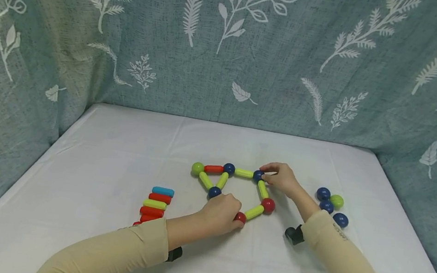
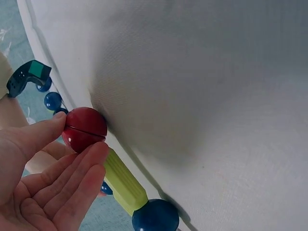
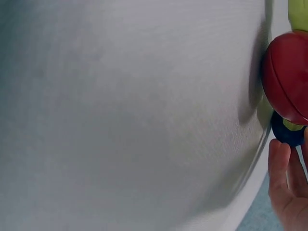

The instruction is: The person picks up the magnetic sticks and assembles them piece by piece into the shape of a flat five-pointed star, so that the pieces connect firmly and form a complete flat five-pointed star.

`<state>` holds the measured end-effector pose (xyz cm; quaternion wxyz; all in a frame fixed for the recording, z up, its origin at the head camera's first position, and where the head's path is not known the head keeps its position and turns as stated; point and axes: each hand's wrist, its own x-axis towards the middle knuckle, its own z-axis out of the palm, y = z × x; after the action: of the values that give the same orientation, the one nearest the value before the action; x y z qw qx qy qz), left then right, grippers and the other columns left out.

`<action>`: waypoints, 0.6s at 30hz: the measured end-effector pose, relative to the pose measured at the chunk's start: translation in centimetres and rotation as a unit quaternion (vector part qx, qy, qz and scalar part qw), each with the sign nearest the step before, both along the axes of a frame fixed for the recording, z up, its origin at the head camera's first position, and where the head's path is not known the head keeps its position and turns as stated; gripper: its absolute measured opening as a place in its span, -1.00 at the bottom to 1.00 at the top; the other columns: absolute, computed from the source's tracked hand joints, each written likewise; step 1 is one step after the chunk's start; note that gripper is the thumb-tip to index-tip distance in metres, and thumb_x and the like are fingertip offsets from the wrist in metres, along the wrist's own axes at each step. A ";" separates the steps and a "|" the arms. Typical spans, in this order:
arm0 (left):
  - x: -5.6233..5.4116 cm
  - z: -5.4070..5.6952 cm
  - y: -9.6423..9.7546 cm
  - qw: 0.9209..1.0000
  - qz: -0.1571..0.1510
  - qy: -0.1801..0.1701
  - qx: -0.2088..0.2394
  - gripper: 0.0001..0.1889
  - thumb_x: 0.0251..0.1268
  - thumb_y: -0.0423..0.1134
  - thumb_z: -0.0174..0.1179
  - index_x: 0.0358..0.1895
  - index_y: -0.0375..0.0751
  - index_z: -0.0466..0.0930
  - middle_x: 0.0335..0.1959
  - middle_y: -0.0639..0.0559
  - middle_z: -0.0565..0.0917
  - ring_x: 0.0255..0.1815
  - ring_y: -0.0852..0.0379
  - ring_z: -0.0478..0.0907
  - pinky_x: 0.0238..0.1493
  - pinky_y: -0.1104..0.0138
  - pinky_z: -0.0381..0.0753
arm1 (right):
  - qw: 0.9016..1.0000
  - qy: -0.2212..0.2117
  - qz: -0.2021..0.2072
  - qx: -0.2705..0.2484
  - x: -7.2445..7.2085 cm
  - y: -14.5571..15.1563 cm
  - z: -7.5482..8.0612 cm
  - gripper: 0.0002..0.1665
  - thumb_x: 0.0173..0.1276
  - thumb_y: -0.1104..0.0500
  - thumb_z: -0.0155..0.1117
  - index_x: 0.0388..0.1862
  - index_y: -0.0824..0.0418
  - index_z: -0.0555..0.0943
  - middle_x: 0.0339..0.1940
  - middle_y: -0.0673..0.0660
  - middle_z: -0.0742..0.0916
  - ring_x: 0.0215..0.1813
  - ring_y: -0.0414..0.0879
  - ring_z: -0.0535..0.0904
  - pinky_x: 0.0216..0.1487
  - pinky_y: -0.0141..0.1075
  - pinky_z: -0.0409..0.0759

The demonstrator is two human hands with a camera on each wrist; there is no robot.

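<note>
A closed outline of magnetic balls and sticks lies on the white table. My left hand (image 1: 221, 215) pinches a red ball (image 2: 84, 129) at its near corner between thumb and fingers. From that ball a yellow-green stick (image 2: 124, 182) runs to a dark blue ball (image 1: 214, 193); the hand hides this stick in the head view. My right hand (image 1: 283, 179) pinches another dark blue ball (image 1: 258, 175) at the far right corner. A larger-looking red ball (image 1: 268, 205) sits between the two hands. On the left, a red stick (image 1: 214, 169) and a green ball (image 1: 197, 168) form part of a triangle.
Left of the outline, loose sticks (image 1: 156, 204) in blue, red and yellow-green lie in a row, partly behind the left sleeve. Several loose balls, blue and one green ball (image 1: 336, 201), rest right of the right forearm. A patterned curtain (image 1: 225, 86) hangs behind the table.
</note>
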<state>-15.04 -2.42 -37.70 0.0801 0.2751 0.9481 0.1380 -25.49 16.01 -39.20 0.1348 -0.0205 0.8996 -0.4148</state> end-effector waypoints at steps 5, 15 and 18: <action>0.0 -0.1 -0.1 1.000 -0.002 -0.001 0.006 -0.73 0.03 -0.10 0.35 -0.43 -0.26 0.60 -0.68 0.10 0.50 -0.65 0.29 0.39 -0.58 0.55 0.40 | 1.000 0.005 0.010 0.002 0.1 0.1 -0.2 -0.65 0.30 0.27 0.16 0.06 0.31 0.53 0.11 0.30 0.55 0.02 0.10 0.52 -0.10 -0.25 0.55; -0.2 -0.3 -0.9 0.998 -0.006 -0.043 0.040 -0.81 0.06 -0.19 0.33 -0.43 -0.25 0.62 -0.73 0.14 0.46 -0.68 0.28 0.40 -0.57 0.57 0.40 | 0.998 0.027 0.047 -0.011 2.3 1.8 -0.1 -0.58 0.23 0.17 0.24 0.07 0.28 0.53 0.07 0.25 0.58 0.01 0.09 0.55 -0.04 -0.14 0.53; -0.2 -0.2 -1.2 0.997 -0.008 -0.053 0.050 -0.84 0.08 -0.22 0.32 -0.41 -0.27 0.64 -0.73 0.14 0.46 -0.68 0.28 0.39 -0.58 0.56 0.40 | 0.997 0.023 0.063 -0.022 3.2 2.3 -0.1 -0.59 0.21 0.17 0.27 0.03 0.29 0.55 0.02 0.23 0.61 -0.03 0.06 0.57 -0.07 -0.17 0.55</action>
<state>-15.22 -3.65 -37.90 0.1177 0.2786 0.9321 0.1991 -22.30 18.30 -39.26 0.1396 -0.0899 0.8902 -0.4241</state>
